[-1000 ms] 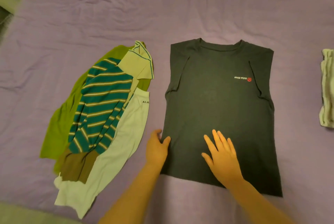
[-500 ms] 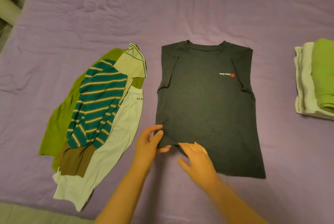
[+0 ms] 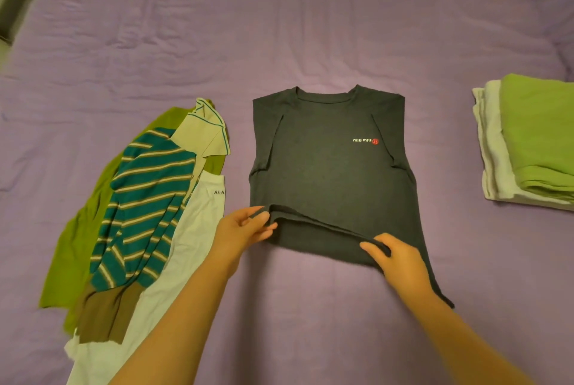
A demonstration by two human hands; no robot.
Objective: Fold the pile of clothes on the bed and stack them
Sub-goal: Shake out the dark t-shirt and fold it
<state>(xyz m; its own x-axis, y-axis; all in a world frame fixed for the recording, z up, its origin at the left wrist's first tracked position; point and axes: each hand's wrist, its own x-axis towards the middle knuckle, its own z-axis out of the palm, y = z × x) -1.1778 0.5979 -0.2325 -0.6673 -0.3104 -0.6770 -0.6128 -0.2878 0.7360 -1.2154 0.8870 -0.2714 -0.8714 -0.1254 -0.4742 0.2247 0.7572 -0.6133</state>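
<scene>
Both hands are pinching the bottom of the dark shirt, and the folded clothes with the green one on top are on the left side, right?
Not quite. The head view shows the folded stack on the right. Both the left hand and right hand do pinch the dark shirt's bottom.

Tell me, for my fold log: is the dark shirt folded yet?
Partly: sleeves tucked in, both hands pinch the dark shirt hem, lifted.

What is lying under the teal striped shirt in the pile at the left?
Under the striped shirt lie a green garment, a brown one and a white one. Anything deeper is covered.
</scene>
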